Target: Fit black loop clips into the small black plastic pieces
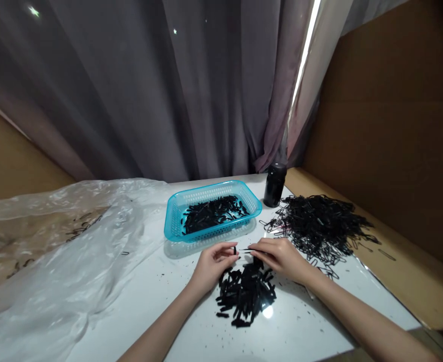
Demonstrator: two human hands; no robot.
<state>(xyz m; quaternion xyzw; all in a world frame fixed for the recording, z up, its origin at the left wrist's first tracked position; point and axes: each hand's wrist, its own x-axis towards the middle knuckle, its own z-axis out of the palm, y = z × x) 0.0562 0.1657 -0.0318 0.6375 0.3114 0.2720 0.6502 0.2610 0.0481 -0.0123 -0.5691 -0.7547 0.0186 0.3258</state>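
Black strips (246,299) are heaped in a loose, short-cut pile on the white surface (191,327), just below both hands. Above this pile, a small black piece (235,250) is pinched upright between the fingertips and thumb of the left hand (215,264), whose fingers are curved and nearly closed. By the right hand (276,255), a slender dark item (247,250) is gripped between thumb and fingers, which are drawn together; its thin ends are pointed toward the left hand, and its exact shape is too small to be told. A narrow gap is left between the piece and these ends.

Behind the hands, a translucent blue basket (173,221) is set on the surface, and its floor is partly covered by more short black pieces (213,213). To the right of the basket, a dark jar (275,186) is stood upright near the curtain (209,90). Beside the jar, black wire loops (319,223) are piled in a broad tangle, some being spread past the pile's edge. On the left, the surface is overlaid by crumpled clear plastic (111,261). Dark crumbs are scattered around the strips. Both sides are bounded by brown cardboard (387,141).
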